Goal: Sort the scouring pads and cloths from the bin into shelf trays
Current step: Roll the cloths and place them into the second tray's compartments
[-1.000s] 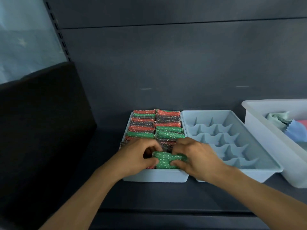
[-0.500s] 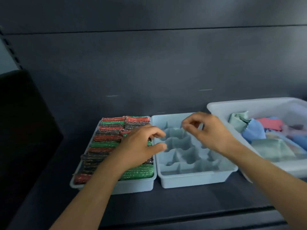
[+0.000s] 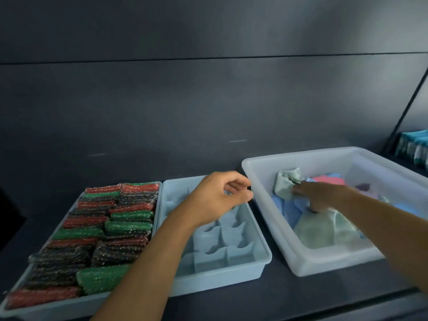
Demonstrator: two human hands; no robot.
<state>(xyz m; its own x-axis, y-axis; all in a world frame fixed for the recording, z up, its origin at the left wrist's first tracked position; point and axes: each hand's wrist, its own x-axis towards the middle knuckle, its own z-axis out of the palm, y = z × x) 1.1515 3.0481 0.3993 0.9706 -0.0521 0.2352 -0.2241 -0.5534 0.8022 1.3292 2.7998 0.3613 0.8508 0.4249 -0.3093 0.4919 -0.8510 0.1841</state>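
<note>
The left hand's [image 3: 215, 198] fingers [image 3: 238, 184] curl loosely, thumb near forefinger, holding nothing, hovering palm-down over a pale blue plastic divided tray [image 3: 208, 283]. The right hand [image 3: 322, 195] lies palm-down inside a white translucent bin [image 3: 324, 262]; its fingers [image 3: 298, 189] touch a crumpled pale green cloth [image 3: 286, 184], though whether they grip it cannot be told. Soft blue [image 3: 289, 209] and pink cloths [image 3: 328, 179] lie around it. Three containers sit side by side on the dark shelf [image 3: 278, 295]. The left tray [image 3: 160, 205] holds two columns of glittery red, green and black scouring pads [image 3: 127, 225].
</note>
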